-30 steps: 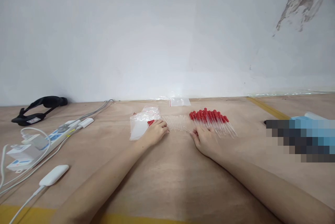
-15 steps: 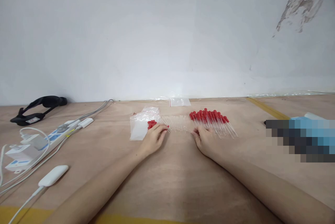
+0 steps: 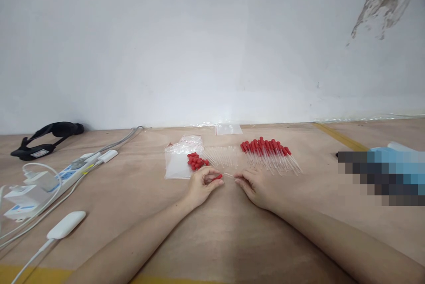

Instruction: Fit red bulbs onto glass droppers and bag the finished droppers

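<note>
My left hand (image 3: 203,185) pinches a small red rubber bulb (image 3: 217,177) between thumb and fingers, its open end facing right. My right hand (image 3: 254,186) is closed on a thin clear dropper tube (image 3: 229,174), whose free end points left at the bulb with a small gap between them. Behind my left hand lies a pile of loose red bulbs (image 3: 195,160). Several bare clear tubes (image 3: 221,155) lie in a row between the two hands, farther back. Beyond my right hand are several droppers with red bulbs fitted (image 3: 265,147), their tubes pointing toward me.
Clear zip bags (image 3: 175,162) lie left of the bulbs, and another small bag (image 3: 229,130) lies by the wall. On the left are a power strip (image 3: 68,177) with cables, a white adapter (image 3: 68,225) and a black strapped item (image 3: 48,140). A blurred blue and dark patch covers the right.
Both hands have come nearer to me and closer together. My left hand has left the pile with a red bulb, and my right hand has brought a clear tube toward it.
</note>
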The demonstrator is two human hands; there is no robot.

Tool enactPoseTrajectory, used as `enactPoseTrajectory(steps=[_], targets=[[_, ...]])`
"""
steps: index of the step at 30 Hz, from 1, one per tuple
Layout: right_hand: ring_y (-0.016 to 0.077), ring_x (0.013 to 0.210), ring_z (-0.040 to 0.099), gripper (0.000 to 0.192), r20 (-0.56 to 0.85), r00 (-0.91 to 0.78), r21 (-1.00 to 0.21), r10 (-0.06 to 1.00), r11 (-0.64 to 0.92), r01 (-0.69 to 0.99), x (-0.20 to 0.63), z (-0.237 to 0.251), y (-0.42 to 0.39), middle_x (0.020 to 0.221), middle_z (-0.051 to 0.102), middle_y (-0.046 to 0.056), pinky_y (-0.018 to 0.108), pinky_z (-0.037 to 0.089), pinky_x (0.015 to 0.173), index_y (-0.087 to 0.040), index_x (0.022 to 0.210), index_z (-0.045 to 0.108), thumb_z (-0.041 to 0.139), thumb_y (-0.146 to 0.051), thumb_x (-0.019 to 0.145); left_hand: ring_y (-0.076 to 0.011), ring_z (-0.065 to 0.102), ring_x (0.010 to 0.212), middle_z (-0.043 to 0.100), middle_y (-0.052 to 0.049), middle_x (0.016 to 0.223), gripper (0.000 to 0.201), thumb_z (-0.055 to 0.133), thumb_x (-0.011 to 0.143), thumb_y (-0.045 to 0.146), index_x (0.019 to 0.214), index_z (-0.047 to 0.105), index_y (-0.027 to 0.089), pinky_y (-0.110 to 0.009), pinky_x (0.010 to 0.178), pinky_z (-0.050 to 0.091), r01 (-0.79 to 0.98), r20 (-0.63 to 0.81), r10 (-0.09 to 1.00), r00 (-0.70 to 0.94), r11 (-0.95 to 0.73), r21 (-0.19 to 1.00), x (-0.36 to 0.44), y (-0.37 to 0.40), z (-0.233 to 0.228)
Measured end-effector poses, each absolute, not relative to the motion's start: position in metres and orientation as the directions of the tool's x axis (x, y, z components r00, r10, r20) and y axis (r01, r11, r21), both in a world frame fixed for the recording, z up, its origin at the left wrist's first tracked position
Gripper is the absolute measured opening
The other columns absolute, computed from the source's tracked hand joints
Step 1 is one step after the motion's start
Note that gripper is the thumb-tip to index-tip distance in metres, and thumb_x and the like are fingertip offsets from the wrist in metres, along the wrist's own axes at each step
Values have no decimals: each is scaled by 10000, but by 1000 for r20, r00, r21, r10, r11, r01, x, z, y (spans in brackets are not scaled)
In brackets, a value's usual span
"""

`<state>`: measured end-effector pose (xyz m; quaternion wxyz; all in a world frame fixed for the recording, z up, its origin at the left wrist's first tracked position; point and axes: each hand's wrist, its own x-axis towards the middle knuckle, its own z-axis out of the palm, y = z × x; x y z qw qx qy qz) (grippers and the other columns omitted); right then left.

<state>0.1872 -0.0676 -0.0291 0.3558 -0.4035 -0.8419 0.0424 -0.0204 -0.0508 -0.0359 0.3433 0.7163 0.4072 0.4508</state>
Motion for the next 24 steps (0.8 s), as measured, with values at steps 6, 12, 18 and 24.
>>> enactPoseTrajectory(steps=[6, 12, 18, 24], targets=[[105, 667, 550, 182, 531, -478, -361, 699, 697, 619, 186, -27, -71, 776, 634, 0, 275, 344, 724, -205, 886, 598, 428, -257, 847, -150, 558, 783, 588, -51, 866, 144, 573, 767, 290, 806, 611, 157, -258, 668, 467, 411, 462, 821, 337, -569, 712, -21, -55, -30], [105, 667, 523, 206, 478, -550, -353, 685, 723, 594, 190, -19, -73, 710, 595, -10, 253, 337, 690, -219, 844, 627, 425, -258, 852, -127, 540, 653, 608, -16, 724, 168, 519, 806, 303, 818, 599, 156, -219, 603, 417, 463, 396, 807, 439, -581, 670, -22, -64, -27], [103, 620, 484, 256, 453, -589, -281, 669, 734, 618, 195, -19, -71, 709, 590, -2, 278, 300, 689, -223, 790, 647, 406, -274, 858, -118, 539, 613, 617, -10, 698, 173, 502, 813, 303, 830, 609, 168, -198, 567, 412, 499, 315, 803, 506, -570, 653, -22, -71, -28], [101, 580, 457, 287, 493, -577, -161, 651, 720, 675, 188, -21, -76, 687, 598, 4, 294, 255, 690, -227, 803, 641, 363, -262, 866, -122, 534, 604, 617, -15, 683, 182, 515, 796, 311, 821, 623, 167, -205, 566, 414, 534, 335, 796, 504, -592, 603, -22, -73, -25]])
